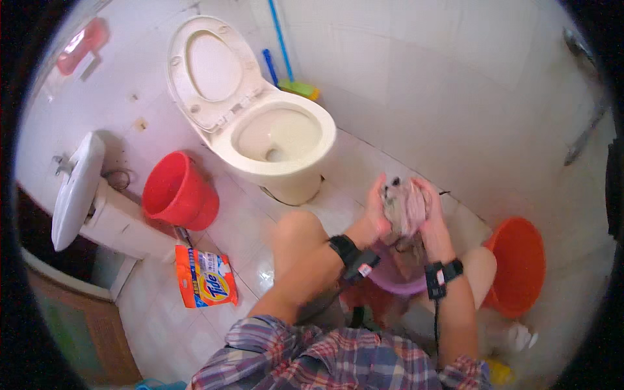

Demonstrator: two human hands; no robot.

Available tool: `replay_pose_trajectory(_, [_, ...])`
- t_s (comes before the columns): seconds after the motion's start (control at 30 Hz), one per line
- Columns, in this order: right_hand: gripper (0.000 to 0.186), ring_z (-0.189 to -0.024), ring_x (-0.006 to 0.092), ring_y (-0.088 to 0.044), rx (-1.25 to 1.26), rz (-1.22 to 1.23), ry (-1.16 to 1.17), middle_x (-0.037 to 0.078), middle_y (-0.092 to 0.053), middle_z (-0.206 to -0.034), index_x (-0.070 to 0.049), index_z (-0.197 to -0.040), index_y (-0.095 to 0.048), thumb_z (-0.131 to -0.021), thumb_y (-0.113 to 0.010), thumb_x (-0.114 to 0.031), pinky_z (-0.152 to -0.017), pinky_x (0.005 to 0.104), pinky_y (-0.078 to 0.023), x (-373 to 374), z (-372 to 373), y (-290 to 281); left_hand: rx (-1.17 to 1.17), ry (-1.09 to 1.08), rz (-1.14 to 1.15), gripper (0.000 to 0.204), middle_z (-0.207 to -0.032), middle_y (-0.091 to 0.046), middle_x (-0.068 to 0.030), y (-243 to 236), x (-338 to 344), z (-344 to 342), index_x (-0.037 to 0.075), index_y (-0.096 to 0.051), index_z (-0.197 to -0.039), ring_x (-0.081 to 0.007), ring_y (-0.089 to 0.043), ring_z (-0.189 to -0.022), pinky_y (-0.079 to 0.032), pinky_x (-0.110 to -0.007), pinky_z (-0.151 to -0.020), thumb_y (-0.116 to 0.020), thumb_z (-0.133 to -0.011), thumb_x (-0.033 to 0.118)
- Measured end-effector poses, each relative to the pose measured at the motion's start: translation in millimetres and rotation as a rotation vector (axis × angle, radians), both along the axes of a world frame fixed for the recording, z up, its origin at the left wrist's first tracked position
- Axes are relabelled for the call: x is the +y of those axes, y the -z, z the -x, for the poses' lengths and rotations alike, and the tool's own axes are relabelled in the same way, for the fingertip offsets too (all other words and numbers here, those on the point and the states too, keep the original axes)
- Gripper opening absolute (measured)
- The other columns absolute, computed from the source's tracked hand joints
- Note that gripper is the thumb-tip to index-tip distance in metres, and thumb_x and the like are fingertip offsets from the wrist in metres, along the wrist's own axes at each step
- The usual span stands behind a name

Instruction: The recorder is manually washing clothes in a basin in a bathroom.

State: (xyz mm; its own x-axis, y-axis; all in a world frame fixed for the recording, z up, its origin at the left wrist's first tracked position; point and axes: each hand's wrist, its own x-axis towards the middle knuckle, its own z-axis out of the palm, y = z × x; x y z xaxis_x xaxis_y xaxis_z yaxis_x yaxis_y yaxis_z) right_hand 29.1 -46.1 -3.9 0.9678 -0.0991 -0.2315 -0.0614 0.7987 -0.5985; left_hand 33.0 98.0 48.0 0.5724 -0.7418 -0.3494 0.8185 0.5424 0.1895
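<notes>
Between my two hands is a bunched wet cloth (pixel 407 209), pale pink and grey with a few dark spots at its top. My left hand (pixel 377 209) grips its left side, and my right hand (pixel 431 207) closes on the right side. Directly below stands a lavender basin (pixel 404 288), partly hidden by the cloth and my wrists. A lower part of the cloth hangs down toward it. Dark bands with small boxes are strapped round both wrists.
A white toilet (pixel 305 159) with raised lid stands ahead. To the left are a red bucket (pixel 201 203), an orange detergent bag (pixel 207 279) and a pedestal sink (pixel 79 188). An orange-red bucket (pixel 520 266) sits right, near the wall. A green broom (pixel 297 89) leans behind the toilet.
</notes>
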Motion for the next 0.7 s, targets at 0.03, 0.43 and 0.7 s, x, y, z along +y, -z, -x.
replay_pose_trajectory(0.03, [0.024, -0.082, 0.0225, -0.059, -0.01, 0.0, -0.056, 0.009, -0.062, -0.089, -0.004, -0.091, -0.059, -0.078, -0.057, -0.023, -0.075, 0.0337, -0.048, 12, -1, 4, -0.024, -0.046, -0.012, 0.032, -0.093, -0.059, -0.0083, 4, 8, -1, 0.007, -0.058, -0.094, -0.0243, -0.055, -0.094, -0.045, -0.035, -0.083, -0.054, -0.081, 0.036])
replay_pose_trajectory(0.43, [0.024, -0.079, 0.0223, -0.058, 0.113, -0.032, 0.116, 0.008, -0.061, -0.083, -0.006, -0.088, -0.058, -0.079, -0.056, -0.028, -0.077, 0.0308, -0.046, 10, -12, 37, -0.201, -0.302, -0.102, 0.015, -0.079, -0.059, -0.0044, 71, -2, -26, 0.012, -0.058, -0.083, -0.0195, -0.056, -0.073, -0.047, -0.034, -0.067, -0.058, -0.078, 0.026])
replay_pose_trajectory(0.7, [0.032, -0.086, 0.0202, -0.054, -0.02, 0.172, 0.111, 0.005, -0.057, -0.091, -0.009, -0.095, -0.054, -0.077, -0.057, -0.036, -0.079, 0.0303, -0.043, 53, 18, -12, -0.087, -0.269, -0.182, 0.041, -0.085, -0.061, -0.0039, 70, 10, 4, 0.012, -0.06, -0.089, -0.0205, -0.056, -0.075, -0.047, -0.036, -0.067, -0.048, -0.083, 0.05])
